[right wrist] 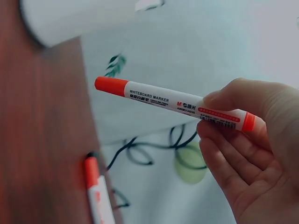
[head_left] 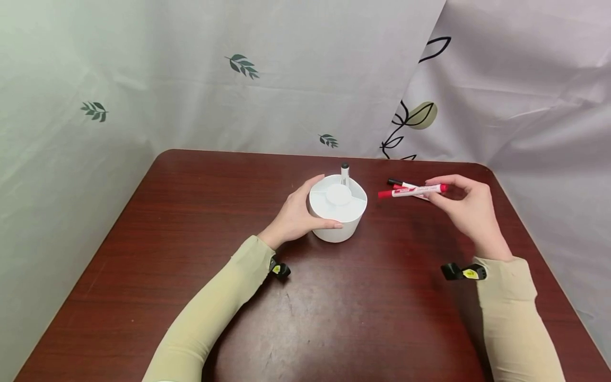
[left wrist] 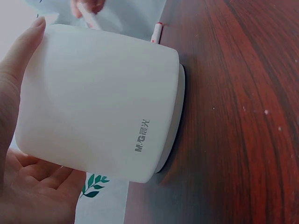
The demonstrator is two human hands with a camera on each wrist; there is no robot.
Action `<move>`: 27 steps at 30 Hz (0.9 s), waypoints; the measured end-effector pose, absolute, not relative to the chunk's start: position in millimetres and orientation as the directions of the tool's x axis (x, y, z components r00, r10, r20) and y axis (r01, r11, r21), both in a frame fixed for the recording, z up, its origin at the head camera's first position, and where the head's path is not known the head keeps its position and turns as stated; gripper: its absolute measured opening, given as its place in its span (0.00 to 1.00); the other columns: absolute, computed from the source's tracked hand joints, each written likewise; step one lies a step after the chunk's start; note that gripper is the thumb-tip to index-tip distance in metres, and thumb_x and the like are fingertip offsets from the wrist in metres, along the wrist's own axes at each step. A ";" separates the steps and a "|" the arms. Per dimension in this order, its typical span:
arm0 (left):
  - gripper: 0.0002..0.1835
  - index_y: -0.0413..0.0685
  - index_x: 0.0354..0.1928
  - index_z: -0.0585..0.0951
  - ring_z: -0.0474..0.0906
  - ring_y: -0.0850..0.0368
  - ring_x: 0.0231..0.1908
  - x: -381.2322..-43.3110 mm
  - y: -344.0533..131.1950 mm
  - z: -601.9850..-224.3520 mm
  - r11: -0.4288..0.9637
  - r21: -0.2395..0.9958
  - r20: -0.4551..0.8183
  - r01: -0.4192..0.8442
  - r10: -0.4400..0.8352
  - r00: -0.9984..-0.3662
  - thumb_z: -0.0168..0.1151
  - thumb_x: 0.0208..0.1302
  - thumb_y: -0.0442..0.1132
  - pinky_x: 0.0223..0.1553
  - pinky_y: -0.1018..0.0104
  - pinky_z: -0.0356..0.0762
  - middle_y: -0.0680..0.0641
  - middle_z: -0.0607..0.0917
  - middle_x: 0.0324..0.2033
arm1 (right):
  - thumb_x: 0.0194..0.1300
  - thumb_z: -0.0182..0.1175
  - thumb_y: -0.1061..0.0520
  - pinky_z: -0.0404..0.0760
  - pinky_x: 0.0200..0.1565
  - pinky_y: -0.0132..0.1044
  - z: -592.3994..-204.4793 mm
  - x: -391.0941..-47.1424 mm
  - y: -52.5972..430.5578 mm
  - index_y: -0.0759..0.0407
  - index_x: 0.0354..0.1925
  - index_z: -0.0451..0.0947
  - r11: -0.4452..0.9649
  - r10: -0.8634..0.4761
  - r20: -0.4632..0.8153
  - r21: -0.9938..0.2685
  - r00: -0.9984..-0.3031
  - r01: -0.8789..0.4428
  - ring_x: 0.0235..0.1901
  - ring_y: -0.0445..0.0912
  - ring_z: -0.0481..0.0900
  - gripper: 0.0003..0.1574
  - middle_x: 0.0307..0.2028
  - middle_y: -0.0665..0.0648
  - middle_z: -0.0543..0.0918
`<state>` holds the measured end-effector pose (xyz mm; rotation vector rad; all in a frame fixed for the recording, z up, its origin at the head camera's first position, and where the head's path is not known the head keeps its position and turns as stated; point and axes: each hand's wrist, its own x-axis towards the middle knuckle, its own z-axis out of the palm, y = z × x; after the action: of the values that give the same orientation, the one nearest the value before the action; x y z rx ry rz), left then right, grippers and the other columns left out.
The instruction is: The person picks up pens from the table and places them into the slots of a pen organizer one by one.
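A white round pen holder [head_left: 337, 233] with compartments stands on the table, and my left hand [head_left: 296, 217] grips its side, thumb at the front and fingers round the back. Upright in the rear compartment is a dark-capped marker [head_left: 345, 174]. Between thumb and fingertips, my right hand [head_left: 470, 209] pinches a red whiteboard marker [right wrist: 154, 95] near its end. It is held above the table to the right of the holder, its red cap pointing left toward it. Behind this marker lie a black-capped marker [head_left: 395, 182] and another red marker [right wrist: 92, 172], partly hidden in the head view.
The dark red-brown wooden table [head_left: 305, 318] has rounded far corners. A pale curtain [head_left: 191, 79] with leaf prints hangs close behind it and along both sides. Each wrist bears a black strap, the right one [head_left: 463, 272] near the table's right part.
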<state>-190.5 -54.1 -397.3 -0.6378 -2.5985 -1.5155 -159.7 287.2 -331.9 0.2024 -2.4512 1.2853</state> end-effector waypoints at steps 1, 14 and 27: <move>0.60 0.64 0.68 0.61 0.66 0.65 0.56 -190.6 -54.1 -397.4 0.428 0.818 0.261 0.384 0.317 -0.912 0.74 0.26 0.69 0.55 0.61 0.64 0.64 0.68 0.59 | 0.53 0.70 0.63 0.73 0.26 0.24 -324.4 -156.6 282.3 0.63 0.42 0.83 0.554 0.045 0.392 -0.775 -0.919 -0.303 0.25 0.41 0.76 0.15 0.30 0.53 0.83; 0.61 0.57 0.69 0.61 0.66 0.64 0.55 -190.4 -53.8 -396.3 0.411 0.827 0.263 0.383 0.320 -0.910 0.76 0.27 0.68 0.55 0.60 0.64 0.62 0.69 0.59 | 0.46 0.67 0.77 0.76 0.32 0.29 -276.7 -142.0 252.0 0.80 0.39 0.78 0.037 0.074 0.494 -0.869 -0.866 -0.493 0.24 0.45 0.78 0.18 0.29 0.63 0.83; 0.59 0.64 0.68 0.61 0.66 0.65 0.54 -191.5 -53.8 -398.3 0.419 0.820 0.268 0.391 0.322 -0.908 0.74 0.27 0.69 0.54 0.61 0.65 0.64 0.69 0.59 | 0.46 0.65 0.80 0.79 0.33 0.32 -271.4 -133.8 222.0 0.81 0.39 0.77 0.025 -0.119 0.518 -0.851 -0.847 -0.524 0.27 0.48 0.79 0.18 0.31 0.67 0.81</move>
<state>-191.5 -53.8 -398.3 -0.6511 -2.5871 -1.5239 -133.8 222.0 -271.4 0.6596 -2.0052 1.8900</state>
